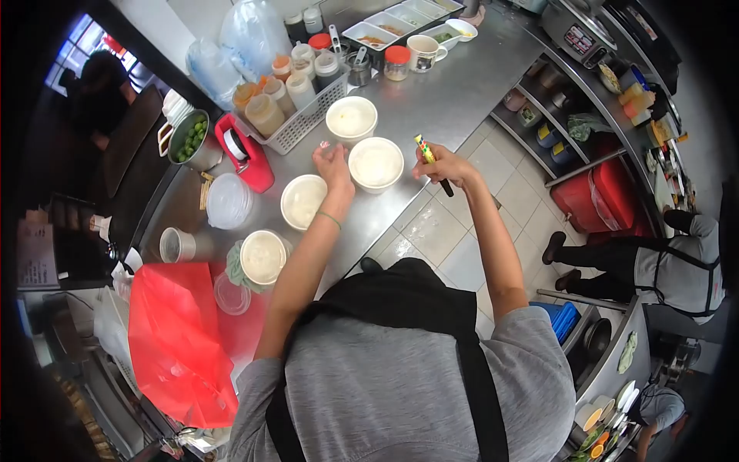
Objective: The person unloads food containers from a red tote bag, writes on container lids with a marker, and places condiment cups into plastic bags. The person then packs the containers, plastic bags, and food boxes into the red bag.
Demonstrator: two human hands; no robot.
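Note:
My right hand (pixel 448 167) is closed around a slim yellow-and-black pen-shaped tool (pixel 426 152), held upright past the counter's front edge; its exact kind is unclear. My left hand (pixel 333 167) has its fingers pinched, with a tiny reddish-white bit at the fingertips that is too small to name. Around it are round white tubs: a far tub (pixel 351 118), a right tub (pixel 376 163) nearest my right hand, a tub (pixel 302 202) partly behind my left wrist, and a near tub (pixel 263 256) by a green cloth (pixel 235 263). Their tops look pale; lid or contents, I cannot tell.
A white basket (pixel 308 115) of sauce bottles, a red tape dispenser (pixel 248 158), clear lids (pixel 229 200) and a red bag (pixel 178 339) stand on the steel counter (pixel 462 85). Shelves (pixel 539 115) line the right side. Another person (pixel 670 266) stands at the far right.

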